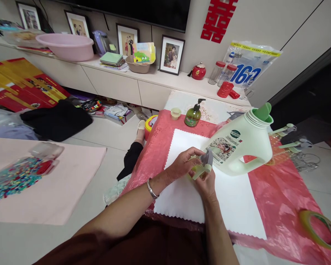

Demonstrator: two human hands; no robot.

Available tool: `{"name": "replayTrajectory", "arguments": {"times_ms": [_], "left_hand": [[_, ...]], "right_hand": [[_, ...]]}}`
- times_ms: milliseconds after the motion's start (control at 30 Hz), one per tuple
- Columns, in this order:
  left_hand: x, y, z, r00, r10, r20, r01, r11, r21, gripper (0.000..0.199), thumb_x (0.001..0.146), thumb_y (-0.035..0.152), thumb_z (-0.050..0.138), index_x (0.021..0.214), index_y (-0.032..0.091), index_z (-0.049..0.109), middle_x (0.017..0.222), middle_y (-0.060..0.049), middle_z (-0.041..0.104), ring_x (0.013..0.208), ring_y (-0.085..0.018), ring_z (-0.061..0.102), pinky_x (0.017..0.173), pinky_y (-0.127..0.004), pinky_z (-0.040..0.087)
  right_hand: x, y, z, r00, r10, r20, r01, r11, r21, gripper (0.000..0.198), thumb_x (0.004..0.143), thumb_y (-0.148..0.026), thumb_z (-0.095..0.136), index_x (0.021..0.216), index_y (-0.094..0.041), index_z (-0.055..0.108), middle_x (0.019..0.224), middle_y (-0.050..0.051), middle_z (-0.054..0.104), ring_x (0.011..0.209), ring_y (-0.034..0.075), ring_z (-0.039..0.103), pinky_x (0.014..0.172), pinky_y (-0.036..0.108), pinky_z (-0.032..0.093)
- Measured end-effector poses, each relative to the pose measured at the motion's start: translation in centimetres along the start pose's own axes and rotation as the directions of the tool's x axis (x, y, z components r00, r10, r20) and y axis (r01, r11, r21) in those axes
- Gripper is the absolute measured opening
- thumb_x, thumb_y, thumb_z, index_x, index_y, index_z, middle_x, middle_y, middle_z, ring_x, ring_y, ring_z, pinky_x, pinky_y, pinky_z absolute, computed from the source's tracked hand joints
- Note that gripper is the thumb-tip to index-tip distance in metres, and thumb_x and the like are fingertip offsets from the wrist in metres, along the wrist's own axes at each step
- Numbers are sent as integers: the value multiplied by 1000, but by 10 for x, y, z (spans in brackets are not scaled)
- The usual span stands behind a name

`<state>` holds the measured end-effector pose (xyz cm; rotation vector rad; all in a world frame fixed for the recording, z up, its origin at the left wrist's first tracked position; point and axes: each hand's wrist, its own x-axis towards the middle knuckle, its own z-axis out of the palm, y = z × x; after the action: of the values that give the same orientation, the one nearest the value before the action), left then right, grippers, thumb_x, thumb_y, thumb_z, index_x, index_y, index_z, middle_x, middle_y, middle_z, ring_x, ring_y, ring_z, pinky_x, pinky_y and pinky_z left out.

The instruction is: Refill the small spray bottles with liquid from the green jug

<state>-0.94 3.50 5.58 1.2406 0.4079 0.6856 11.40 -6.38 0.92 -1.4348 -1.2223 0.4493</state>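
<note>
Over the white scallop-edged sheet [179,191], both hands are wrapped round a small bottle with a grey top and pale green handle [202,171]. My left hand [183,163], with a silver bangle at its wrist, grips near the top from the left. My right hand [207,186] holds the bottle from below and the right; its fingers are partly hidden. Close by on the right, a large pale green detergent jug [237,147] leans, a green cap piece [263,111] at its mouth. Behind the sheet are a green pump bottle [193,116] and a small cup [175,113].
Red plastic film [281,195] covers the table, with a tape roll [321,230] at its right. Similar bottles with pale green handles [295,143] stand beyond the jug. To the left, colourful small pieces [19,180] lie on a pink surface [71,184]. Another person's leg [134,156] shows beside the table.
</note>
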Motion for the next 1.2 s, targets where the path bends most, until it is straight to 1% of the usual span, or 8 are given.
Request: {"name": "replayTrajectory", "arguments": {"times_ms": [100,200,300,367,467,833,1033,1200], "left_hand": [[1,-2,0,999,42,-4,-42,998,-38,48,79,58,78,103,19,68,100,-5,68,85,-18,62,75,-30,49],[1,-4,2,997,76,1,-76,993,-91,50,77,60,80,102,19,66,102,-6,69,90,-19,63,82,-32,48],[0,-6,4,999,44,13,-42,991,-124,53,78,63,79,101,18,64,96,-5,68,86,-19,63,79,-32,47],[-1,-7,5,1000,28,-7,-29,991,-127,53,78,63,79,98,18,62,91,-3,67,82,-17,62,77,-31,46],[-1,-8,6,999,31,-33,-35,991,-130,54,76,66,80,94,19,59,87,-1,66,78,-16,61,76,-30,46],[-5,-12,9,998,31,-55,-34,997,-67,55,84,72,67,100,20,57,82,1,61,71,-14,56,69,-29,43],[-10,-6,12,990,109,-90,-105,993,48,53,86,70,65,103,21,59,95,-3,66,88,-20,62,79,-33,49],[-10,-6,12,973,168,-159,-168,986,13,53,85,65,71,110,21,56,101,-5,66,94,-22,65,83,-35,51]], "right_hand": [[1,-8,-7,997,-10,78,4,997,78,69,90,-58,76,142,-17,57,123,12,59,114,28,59,101,41,52],[1,-13,-13,997,-40,70,26,983,183,73,97,-59,69,156,-23,45,145,12,46,134,30,48,112,45,46],[3,-16,-15,997,-75,16,69,965,253,57,101,-56,66,149,-27,55,150,8,42,143,30,37,121,49,35],[6,-16,-14,997,-77,6,73,963,258,47,101,-53,66,140,-26,64,147,8,45,143,31,36,124,52,29],[8,-15,-10,998,-55,6,52,964,261,43,102,-49,66,138,-26,66,144,8,49,140,30,41,124,55,27],[12,-25,5,980,-22,-200,65,976,209,35,94,-45,73,118,-19,72,129,9,58,129,27,50,113,46,41],[11,-35,17,957,7,-288,51,980,192,32,92,-44,74,107,-17,68,123,8,59,122,26,54,107,42,46],[10,-33,23,944,46,-327,23,979,204,36,89,-45,77,106,-15,65,117,8,59,113,23,57,104,38,48]]}}
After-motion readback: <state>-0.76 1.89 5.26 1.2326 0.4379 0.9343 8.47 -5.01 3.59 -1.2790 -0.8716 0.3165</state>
